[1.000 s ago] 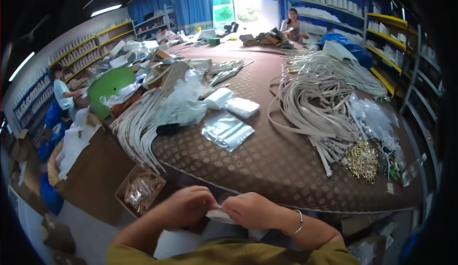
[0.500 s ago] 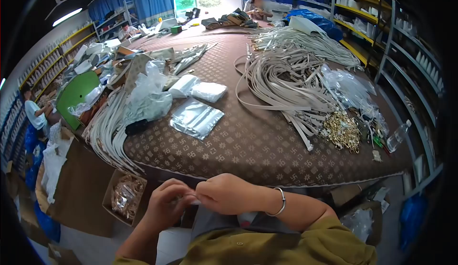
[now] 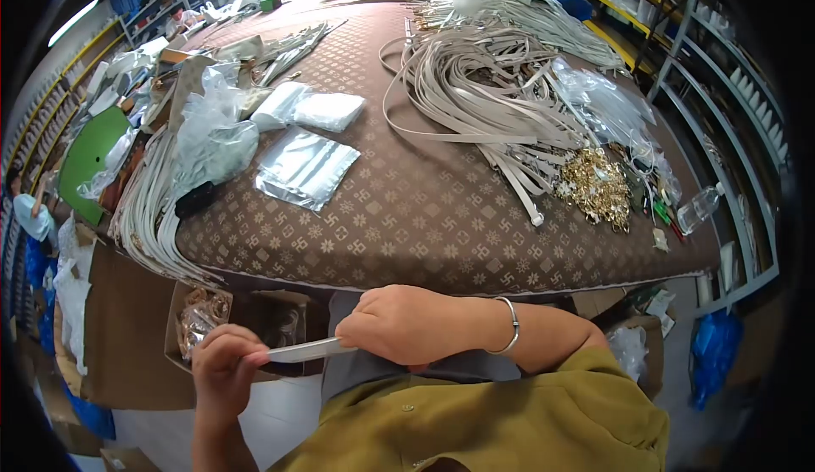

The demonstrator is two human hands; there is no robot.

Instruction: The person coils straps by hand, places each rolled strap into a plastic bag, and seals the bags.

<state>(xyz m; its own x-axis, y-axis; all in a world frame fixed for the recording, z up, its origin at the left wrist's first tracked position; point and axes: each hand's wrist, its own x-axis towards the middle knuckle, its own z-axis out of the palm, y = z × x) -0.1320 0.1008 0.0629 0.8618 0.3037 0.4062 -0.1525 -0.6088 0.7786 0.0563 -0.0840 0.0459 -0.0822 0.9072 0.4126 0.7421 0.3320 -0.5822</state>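
Note:
A short pale strap (image 3: pixel 307 351) is stretched between my two hands, in front of the table's near edge. My left hand (image 3: pixel 227 362) pinches its left end between thumb and fingers. My right hand (image 3: pixel 395 326), with a bracelet at the wrist, is closed round the other end, and its fingers hide that end. Beyond my hands, flat clear plastic bags (image 3: pixel 307 168) lie on the patterned brown tablecloth (image 3: pixel 407 243). To their right are a large coil of beige straps (image 3: pixel 475 90) and a heap of gold-coloured metal hardware (image 3: pixel 594 190).
Below the table edge at the left stands a cardboard box (image 3: pixel 176 323) with wrapped parts. White straps (image 3: pixel 148 217) hang over the table's left edge. A plastic bottle (image 3: pixel 698 209) lies at the right, near metal shelves (image 3: pixel 722 115). A person (image 3: pixel 34 215) is at the far left.
My hands were close together and have moved apart, my left hand to the left, so more of the strap shows between them. The view has tilted down and turned to the right.

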